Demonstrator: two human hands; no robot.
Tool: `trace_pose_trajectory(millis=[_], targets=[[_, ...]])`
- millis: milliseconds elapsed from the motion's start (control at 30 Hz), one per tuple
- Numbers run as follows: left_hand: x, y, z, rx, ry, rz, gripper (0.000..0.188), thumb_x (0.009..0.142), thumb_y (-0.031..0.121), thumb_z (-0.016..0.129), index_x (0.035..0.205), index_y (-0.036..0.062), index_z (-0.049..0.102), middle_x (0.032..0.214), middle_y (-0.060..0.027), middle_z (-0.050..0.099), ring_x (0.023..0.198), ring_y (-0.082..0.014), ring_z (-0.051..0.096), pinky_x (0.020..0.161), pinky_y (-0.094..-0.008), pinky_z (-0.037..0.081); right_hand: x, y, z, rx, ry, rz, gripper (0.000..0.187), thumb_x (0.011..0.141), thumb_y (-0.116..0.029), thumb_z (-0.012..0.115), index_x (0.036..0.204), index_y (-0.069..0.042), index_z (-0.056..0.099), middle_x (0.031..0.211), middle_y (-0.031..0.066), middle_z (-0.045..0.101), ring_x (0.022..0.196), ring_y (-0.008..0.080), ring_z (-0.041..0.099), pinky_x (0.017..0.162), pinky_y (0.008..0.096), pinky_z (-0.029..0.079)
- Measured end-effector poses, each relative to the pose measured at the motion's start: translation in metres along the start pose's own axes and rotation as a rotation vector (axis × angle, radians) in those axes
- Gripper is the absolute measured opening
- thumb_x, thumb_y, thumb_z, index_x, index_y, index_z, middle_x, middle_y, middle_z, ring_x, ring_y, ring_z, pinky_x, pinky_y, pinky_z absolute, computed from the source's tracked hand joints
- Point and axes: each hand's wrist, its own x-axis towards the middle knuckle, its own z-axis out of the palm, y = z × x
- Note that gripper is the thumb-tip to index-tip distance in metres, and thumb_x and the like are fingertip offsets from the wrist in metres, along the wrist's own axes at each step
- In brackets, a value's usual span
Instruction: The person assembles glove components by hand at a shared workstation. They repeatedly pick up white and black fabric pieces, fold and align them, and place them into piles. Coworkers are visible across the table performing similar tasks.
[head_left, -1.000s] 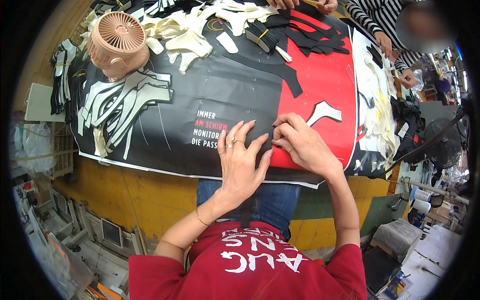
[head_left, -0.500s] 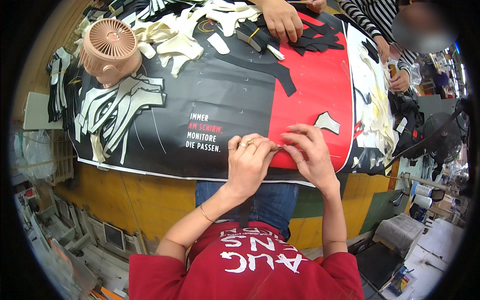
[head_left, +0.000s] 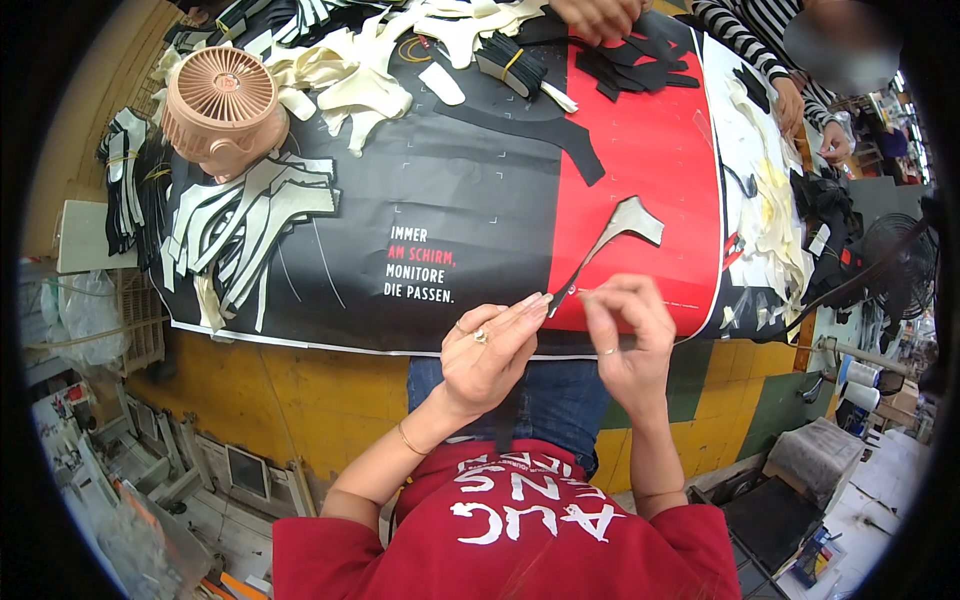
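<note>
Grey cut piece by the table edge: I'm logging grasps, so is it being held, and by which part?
Yes. Both hands, left hand and right hand, pinch the grey cut piece at its narrow lower tip; its wide end lies on the red sheet.

Co-worker's hand [head_left: 598, 14] cut off by top edge

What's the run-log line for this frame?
left hand: pinching grey cut piece | right hand: pinching same piece | banner-covered table

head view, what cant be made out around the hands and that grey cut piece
- Head view: lower tip of the grey cut piece, hidden between left hand and right hand; each grip unclear.
- Dark strip below the hands, too dark.
- Co-worker's hand, cut by the top edge.
</note>
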Motion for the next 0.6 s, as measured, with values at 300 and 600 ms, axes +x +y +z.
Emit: trace_pose_trajectory(millis=[300,600], targets=[[-0.004,0.003,0.004,0.075,-0.127,0.058,0.042,0.081,-0.006,0.071,0.122,0.0011,0.064,0.108,-0.0105,0.075,0.102,-0.0189,0.073,0.092,-0.0308,0.049,-0.015,-0.007,0.008,0.318,-0.114,0.306,0.012,0.093,-0.002,0.066,0.102,0.005,0.069,0.098,0.0071,0.062,0.087,0.0124,0.061,0.076,0.0247,0.049],[0.000,0.001,0.009,-0.030,-0.068,-0.072,0.047,0.080,-0.010,0.070,0.126,-0.0007,0.062,0.104,-0.0111,0.076,0.079,-0.0162,0.073,0.082,-0.0295,0.054,-0.004,-0.006,0.008,0.169,-0.144,0.208,0.012,0.092,-0.002,0.066,0.100,0.006,0.069,0.096,0.0115,0.064,0.085,0.0185,0.063,0.074,0.0286,0.050]])
